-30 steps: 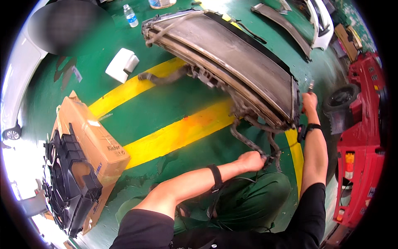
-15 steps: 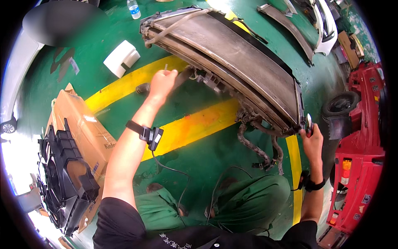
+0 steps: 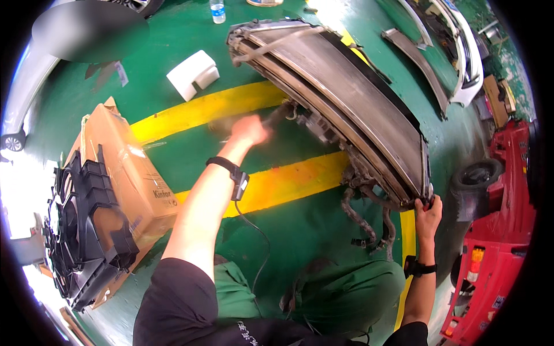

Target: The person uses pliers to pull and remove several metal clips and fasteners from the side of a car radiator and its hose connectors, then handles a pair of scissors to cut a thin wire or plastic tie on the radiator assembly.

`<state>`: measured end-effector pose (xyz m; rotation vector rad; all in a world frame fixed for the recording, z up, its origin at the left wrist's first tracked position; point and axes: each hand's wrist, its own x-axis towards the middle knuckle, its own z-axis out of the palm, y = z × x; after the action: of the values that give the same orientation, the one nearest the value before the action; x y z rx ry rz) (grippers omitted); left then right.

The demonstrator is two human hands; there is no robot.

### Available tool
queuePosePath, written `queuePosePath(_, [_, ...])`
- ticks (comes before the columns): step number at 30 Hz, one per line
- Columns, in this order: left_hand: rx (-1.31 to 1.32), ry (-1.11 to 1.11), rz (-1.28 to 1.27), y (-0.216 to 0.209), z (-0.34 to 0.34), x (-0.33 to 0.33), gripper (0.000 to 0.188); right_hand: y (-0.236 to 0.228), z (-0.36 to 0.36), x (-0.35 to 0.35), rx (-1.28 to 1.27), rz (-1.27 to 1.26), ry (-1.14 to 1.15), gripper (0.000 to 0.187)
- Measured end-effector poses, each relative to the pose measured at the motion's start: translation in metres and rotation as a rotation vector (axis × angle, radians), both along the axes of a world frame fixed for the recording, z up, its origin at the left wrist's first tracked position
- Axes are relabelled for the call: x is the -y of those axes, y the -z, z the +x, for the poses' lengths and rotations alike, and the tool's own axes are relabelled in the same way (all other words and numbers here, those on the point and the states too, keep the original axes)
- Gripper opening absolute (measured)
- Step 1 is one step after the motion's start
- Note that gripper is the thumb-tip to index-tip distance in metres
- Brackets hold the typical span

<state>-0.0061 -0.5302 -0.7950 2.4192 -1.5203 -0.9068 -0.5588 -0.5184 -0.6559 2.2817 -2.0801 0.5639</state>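
Observation:
A grimy car radiator assembly (image 3: 352, 98) stands tilted on the floor before me. My left hand (image 3: 251, 130) is closed and slightly motion-blurred beside its near side, close to a dark hose (image 3: 283, 111). What those fingers hold is hidden. At the radiator's lower right corner, my right hand (image 3: 427, 216) is closed round a small red-handled hand tool (image 3: 427, 206), mostly covered by the fingers; its exact kind is unclear. Bent, dirty hoses (image 3: 352, 213) hang below the radiator near that hand.
To the left, a cardboard box (image 3: 130, 167) stands behind a black plastic fan shroud (image 3: 95, 213). White foam (image 3: 193, 75) and a water bottle (image 3: 217, 11) are farther off. Yellow stripes (image 3: 277, 181) cross the green floor. Red vehicle bodywork (image 3: 490, 259) and a tire (image 3: 478, 173) line the right.
My left hand has moved right and nearer; the small metal rod seen protruding from it is no longer visible. My right hand has come against the radiator corner with the tool. The view has shifted.

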Motion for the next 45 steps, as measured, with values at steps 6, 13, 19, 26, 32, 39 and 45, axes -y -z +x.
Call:
queuePosePath(6, [0.089, 0.183, -0.075, -0.044, -0.039, -0.015, 0.042, 0.01, -0.025, 0.004, 0.079, -0.04, 0.007, 0.039])
queuePosePath(13, [0.004, 0.309, 0.073, -0.006, -0.072, -0.035, 0.033, 0.003, -0.056, 0.033, -0.033, 0.004, 0.156, 0.041])
queuePosePath(19, [-0.406, 0.529, 0.202, 0.0, -0.154, -0.074, 0.045, 0.002, -0.155, 0.099, -0.188, 0.166, 0.343, 0.047])
queuePosePath(26, [-0.35, 0.583, 0.322, -0.027, -0.185, -0.129, 0.046, 0.03, -0.171, 0.09, -0.058, 0.05, 0.457, 0.04])
queuePosePath(32, [-0.397, 0.584, 0.37, -0.058, -0.163, -0.132, 0.031, 0.011, -0.114, 0.107, 0.815, 0.557, 0.526, 0.029])
queuePosePath(39, [-0.608, 0.516, 0.364, -0.084, -0.138, -0.142, 0.032, -0.099, 0.142, 0.045, 1.373, 0.81, -0.111, 0.051])
queuePosePath(45, [-1.014, -0.041, 0.032, -0.032, -0.081, -0.202, 0.03, -0.097, 0.28, -0.037, 1.058, 1.616, -0.286, 0.059])
